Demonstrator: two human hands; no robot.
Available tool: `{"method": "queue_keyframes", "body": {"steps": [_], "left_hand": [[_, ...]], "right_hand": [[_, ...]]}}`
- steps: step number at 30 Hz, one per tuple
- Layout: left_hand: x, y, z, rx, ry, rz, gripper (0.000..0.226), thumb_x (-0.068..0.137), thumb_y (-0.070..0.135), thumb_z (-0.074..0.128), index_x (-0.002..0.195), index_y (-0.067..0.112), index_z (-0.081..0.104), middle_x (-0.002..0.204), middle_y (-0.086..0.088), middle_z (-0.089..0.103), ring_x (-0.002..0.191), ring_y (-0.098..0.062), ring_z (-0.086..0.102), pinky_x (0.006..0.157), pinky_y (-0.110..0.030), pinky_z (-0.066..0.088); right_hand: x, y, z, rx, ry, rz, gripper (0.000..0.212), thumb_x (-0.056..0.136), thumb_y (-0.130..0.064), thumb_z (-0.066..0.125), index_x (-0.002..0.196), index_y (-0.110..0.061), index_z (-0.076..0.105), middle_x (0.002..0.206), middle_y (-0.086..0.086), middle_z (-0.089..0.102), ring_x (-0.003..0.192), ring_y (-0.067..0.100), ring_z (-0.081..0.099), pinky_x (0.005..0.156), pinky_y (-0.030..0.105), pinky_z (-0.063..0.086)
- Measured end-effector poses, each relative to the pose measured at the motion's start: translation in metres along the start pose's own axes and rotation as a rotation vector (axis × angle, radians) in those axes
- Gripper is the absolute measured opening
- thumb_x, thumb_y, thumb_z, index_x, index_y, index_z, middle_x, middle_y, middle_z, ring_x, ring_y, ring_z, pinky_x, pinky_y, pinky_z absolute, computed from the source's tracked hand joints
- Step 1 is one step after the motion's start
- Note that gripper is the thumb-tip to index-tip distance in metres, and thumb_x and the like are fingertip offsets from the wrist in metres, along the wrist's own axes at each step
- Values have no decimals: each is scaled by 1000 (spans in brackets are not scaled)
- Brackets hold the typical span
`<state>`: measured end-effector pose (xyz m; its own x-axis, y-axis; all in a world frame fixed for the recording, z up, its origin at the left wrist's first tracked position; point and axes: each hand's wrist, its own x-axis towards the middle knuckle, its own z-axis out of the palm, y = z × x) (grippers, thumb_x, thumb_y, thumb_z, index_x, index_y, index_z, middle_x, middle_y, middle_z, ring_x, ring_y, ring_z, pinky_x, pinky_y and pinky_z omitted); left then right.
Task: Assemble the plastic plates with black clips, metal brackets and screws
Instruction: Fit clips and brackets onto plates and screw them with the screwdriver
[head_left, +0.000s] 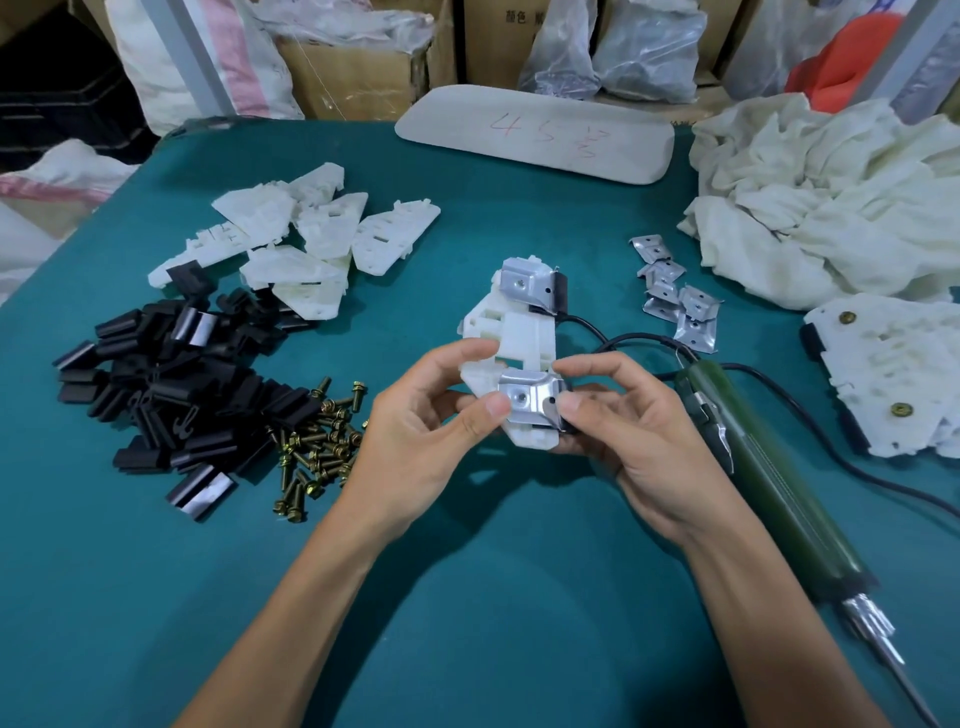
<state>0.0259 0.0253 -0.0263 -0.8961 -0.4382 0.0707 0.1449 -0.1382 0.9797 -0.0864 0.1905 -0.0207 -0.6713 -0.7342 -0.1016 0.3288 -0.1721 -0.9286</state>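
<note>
Closest to me on the green table (467, 597) lies a screwdriver (769, 478), tip pointing toward the near edge, just right of the person's right forearm. Above the table's middle both hands grip one plate (519, 332). The left hand (415, 415) pinches its near left side, thumb on the near bracket (530, 397). The right hand (634, 431) pinches the bracket's right end. A second bracket (524, 285) with a clip (558, 293) sits at the plate's far end. Left of the hands lie screws (317, 441), then a heap of clips (171, 384). Finished plates (893, 384) are stacked at the right. Farther back lie loose brackets (675, 301), bare plates (301, 234), a cloth (831, 197) and a pale board (535, 135).
</note>
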Motion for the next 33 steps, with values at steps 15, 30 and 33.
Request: {"method": "queue_keyframes", "body": {"steps": [15, 30, 33], "left_hand": [[5, 1, -3, -326, 133, -133, 29, 87, 15, 64, 114, 19, 73, 105, -8, 76, 91, -15, 72, 73, -21, 57], [-4, -3, -31, 907, 174, -18, 18, 93, 40, 67, 111, 39, 69, 75, 15, 68, 64, -5, 59, 70, -28, 50], [4, 12, -63, 1191, 316, 114, 8, 94, 27, 68, 101, 26, 72, 83, 11, 67, 76, -14, 56, 77, -31, 43]], "right_hand": [[-1, 3, 7, -96, 22, -103, 42, 80, -13, 80, 119, -27, 73, 117, 9, 76, 107, 19, 72, 95, 28, 56], [-13, -6, -28, -404, -67, 173, 44, 64, -14, 88, 105, -15, 72, 99, 10, 79, 84, 16, 73, 78, 19, 56], [-17, -13, -26, -579, -117, 203, 45, 63, -26, 89, 106, -22, 76, 95, 1, 75, 76, 5, 62, 74, 16, 52]]}}
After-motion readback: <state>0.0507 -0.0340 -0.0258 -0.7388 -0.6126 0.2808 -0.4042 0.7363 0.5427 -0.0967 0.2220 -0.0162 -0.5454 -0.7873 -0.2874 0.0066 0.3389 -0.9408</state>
